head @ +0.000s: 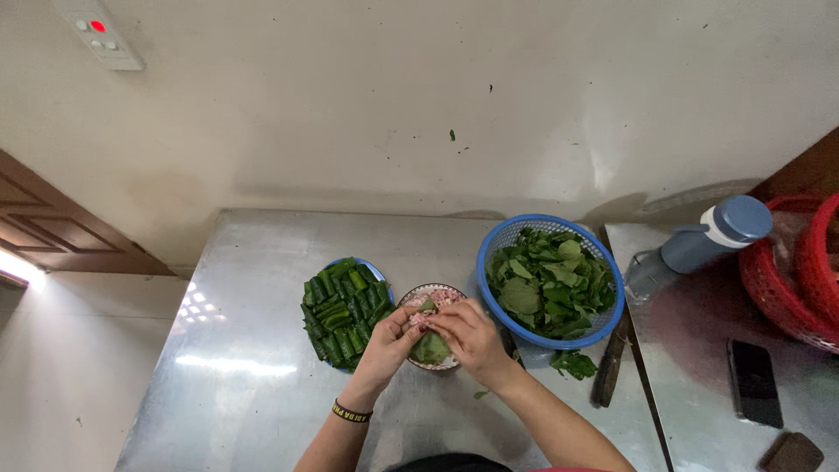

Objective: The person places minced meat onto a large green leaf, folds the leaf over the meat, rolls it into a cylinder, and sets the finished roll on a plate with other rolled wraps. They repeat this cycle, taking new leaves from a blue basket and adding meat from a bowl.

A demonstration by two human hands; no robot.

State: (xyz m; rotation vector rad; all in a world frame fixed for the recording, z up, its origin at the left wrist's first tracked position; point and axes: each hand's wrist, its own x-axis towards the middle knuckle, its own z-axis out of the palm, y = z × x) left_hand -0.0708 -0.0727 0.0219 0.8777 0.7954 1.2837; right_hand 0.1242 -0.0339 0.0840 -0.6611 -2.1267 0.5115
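My left hand [391, 343] and my right hand [468, 336] meet over a small patterned bowl [419, 293] of pinkish minced filling on a steel table [253, 350]. Together they hold a green leaf [430, 347] with a bit of filling on it, fingers pinched around its top edge. To the left lies a blue plate [377, 271] stacked with several rolled green leaf parcels [341, 310]. To the right stands a blue plastic basket [500, 240] full of loose green leaves [546, 284].
A loose leaf [573, 364] and a dark-handled knife [609, 367] lie by the basket. On the neighbouring steel table are a blue bottle on its side [699, 245], red baskets [786, 288], a black phone [753, 383] and a brown object [791, 453]. The wall runs behind.
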